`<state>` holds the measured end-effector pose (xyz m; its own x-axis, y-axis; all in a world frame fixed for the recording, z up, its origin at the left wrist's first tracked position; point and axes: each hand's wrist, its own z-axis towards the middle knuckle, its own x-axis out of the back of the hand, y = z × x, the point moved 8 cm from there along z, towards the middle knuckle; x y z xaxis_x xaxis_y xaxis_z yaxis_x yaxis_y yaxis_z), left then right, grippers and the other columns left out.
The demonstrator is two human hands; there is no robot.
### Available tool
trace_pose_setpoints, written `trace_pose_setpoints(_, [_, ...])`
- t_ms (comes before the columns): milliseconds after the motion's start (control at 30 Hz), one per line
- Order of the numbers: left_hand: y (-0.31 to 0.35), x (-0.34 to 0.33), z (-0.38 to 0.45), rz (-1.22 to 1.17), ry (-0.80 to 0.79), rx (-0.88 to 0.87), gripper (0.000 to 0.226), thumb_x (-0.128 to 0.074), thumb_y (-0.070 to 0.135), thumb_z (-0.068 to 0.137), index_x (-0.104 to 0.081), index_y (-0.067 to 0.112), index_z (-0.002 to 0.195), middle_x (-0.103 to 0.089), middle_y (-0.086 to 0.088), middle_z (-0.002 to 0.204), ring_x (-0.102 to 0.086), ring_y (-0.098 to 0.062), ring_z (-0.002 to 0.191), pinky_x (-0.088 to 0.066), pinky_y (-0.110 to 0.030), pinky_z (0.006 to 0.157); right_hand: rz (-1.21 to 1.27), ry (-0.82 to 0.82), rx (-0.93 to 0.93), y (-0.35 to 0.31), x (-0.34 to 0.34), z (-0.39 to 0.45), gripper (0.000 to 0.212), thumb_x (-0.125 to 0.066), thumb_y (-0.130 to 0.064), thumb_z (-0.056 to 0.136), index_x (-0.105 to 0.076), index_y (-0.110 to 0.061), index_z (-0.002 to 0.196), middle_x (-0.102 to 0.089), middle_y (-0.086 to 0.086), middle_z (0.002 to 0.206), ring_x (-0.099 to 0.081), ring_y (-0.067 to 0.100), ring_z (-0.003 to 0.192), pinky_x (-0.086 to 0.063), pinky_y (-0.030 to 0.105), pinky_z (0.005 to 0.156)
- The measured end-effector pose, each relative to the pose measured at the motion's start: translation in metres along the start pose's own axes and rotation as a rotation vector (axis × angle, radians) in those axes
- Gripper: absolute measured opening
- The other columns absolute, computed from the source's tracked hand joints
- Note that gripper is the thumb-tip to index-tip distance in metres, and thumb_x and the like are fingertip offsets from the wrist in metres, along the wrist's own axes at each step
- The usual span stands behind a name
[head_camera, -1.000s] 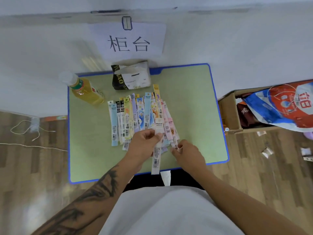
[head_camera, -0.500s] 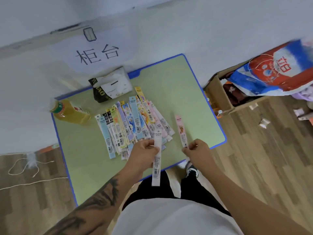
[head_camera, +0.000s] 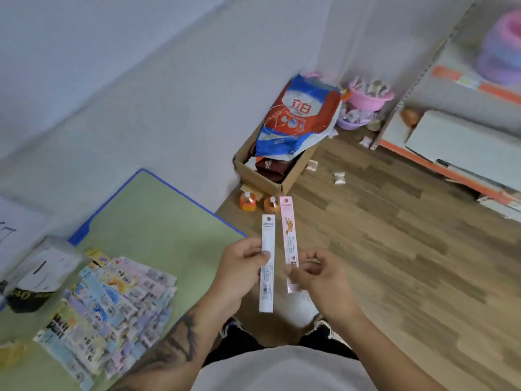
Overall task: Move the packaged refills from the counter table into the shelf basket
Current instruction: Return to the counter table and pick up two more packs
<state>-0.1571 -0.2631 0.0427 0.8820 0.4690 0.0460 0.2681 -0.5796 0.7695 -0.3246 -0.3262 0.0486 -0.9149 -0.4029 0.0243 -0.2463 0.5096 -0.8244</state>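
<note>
My left hand [head_camera: 239, 270] pinches a long white refill packet [head_camera: 267, 263] near its middle and holds it upright over the floor. Beside it, my right hand [head_camera: 315, 273] pinches a pink refill packet [head_camera: 289, 238] at its lower part, also upright. The two packets stand side by side, just off the right edge of the green counter table [head_camera: 158, 221]. A fan of several more refill packets [head_camera: 112, 303] lies on the table at the lower left. A shelf unit [head_camera: 451, 153] stands at the far right; no basket on it is clearly visible.
An open cardboard box [head_camera: 265, 176] with a red-and-blue bag [head_camera: 296, 119] stands by the wall. Two small orange bottles [head_camera: 258, 201] sit on the wooden floor before it. Pink tubs [head_camera: 366, 100] lie in the corner. A black-and-white pouch [head_camera: 36, 277] rests on the table.
The view has swung right, away from the table toward the shelf. Both hands carried their packets off the table's edge and brought them close together over the floor.
</note>
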Motion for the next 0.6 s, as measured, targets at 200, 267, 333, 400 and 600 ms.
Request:
trace_pose_setpoints(200, [0.041, -0.141, -0.009, 0.054, -0.105, -0.048, 0.024, -0.061, 0.010, 0.103, -0.071, 0.028, 0.116, -0.079, 0.009, 0.105, -0.076, -0.017, 0.098, -0.063, -0.042, 0.084, 0.169, 0.135, 0.068, -0.001, 0.134, 0.002, 0.022, -0.084, -0.010, 0.084, -0.063, -0.004, 0.084, -0.063, 0.013, 0.069, -0.056, 0.024, 0.064, -0.048, 0.038, 0.065])
trace_pose_setpoints(267, [0.050, -0.186, -0.012, 0.066, -0.146, -0.063, 0.024, -0.060, 0.013, 0.104, -0.070, 0.032, 0.116, -0.079, 0.011, 0.105, -0.076, -0.014, 0.098, -0.062, -0.044, 0.089, 0.228, 0.150, 0.088, -0.004, 0.173, 0.002, 0.023, -0.084, -0.011, 0.084, -0.063, -0.002, 0.086, -0.062, 0.015, 0.070, -0.057, 0.023, 0.064, -0.048, 0.038, 0.067])
trace_pose_setpoints(333, [0.060, -0.230, -0.014, 0.068, -0.174, -0.081, 0.024, -0.061, 0.013, 0.103, -0.070, 0.032, 0.114, -0.079, 0.009, 0.103, -0.076, -0.016, 0.098, -0.061, -0.045, 0.090, 0.300, 0.174, 0.117, -0.009, 0.210, 0.001, 0.024, -0.083, -0.011, 0.085, -0.062, 0.000, 0.088, -0.062, 0.016, 0.072, -0.059, 0.024, 0.065, -0.049, 0.040, 0.069])
trace_pose_setpoints(400, [0.067, -0.269, -0.015, 0.055, -0.186, -0.085, 0.023, -0.061, 0.012, 0.103, -0.070, 0.029, 0.115, -0.079, 0.005, 0.102, -0.076, -0.021, 0.098, -0.062, -0.044, 0.088, 0.360, 0.209, 0.131, -0.011, 0.245, 0.001, 0.028, -0.082, -0.012, 0.086, -0.060, 0.004, 0.089, -0.061, 0.018, 0.073, -0.058, 0.024, 0.066, -0.050, 0.039, 0.069])
trace_pose_setpoints(600, [0.073, -0.355, -0.006, 0.079, -0.221, -0.054, 0.021, -0.059, 0.011, 0.104, -0.070, 0.023, 0.117, -0.080, -0.001, 0.102, -0.078, -0.021, 0.093, -0.063, -0.040, 0.072, 0.526, 0.285, 0.128, -0.012, 0.311, 0.014, 0.030, -0.080, -0.014, 0.088, -0.059, 0.007, 0.089, -0.060, 0.033, 0.078, -0.059, 0.023, 0.064, -0.051, 0.031, 0.061])
